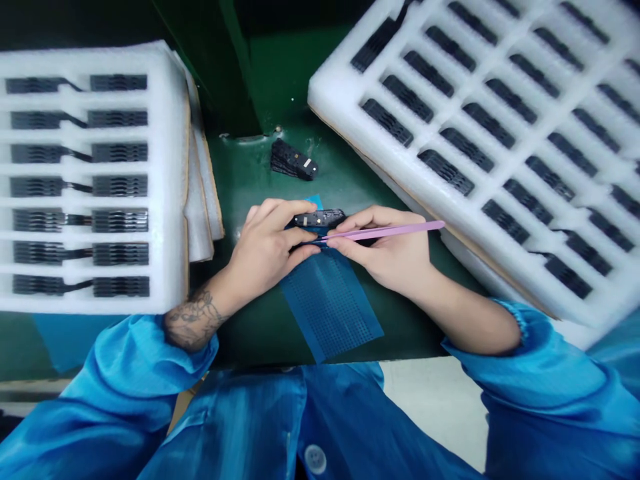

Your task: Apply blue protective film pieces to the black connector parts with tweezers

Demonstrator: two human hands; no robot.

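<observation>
Blue smock sleeves point(135, 373) are bunching around both forearms closest to the camera, and a dark tattoo point(195, 320) is showing on the left forearm. The left hand point(265, 240) is gripping a small black part point(319, 217), its fingers point(273, 213) curled closed around it. The right hand point(385, 250) is pinching slim pink tweezers point(385, 231), whose tips are reaching toward the part's lower edge, though the exact contact is hard to make out. Under both hands, a blue perforated sheet point(330, 307) is lying on the green desk point(240, 180). Farther out, a second black part point(294, 160) is resting on the desk. A white foam tray point(170, 180) is sitting to the left and a tilted white foam tray point(340, 87) is leaning in on the right, both carrying rows of black parts.
</observation>
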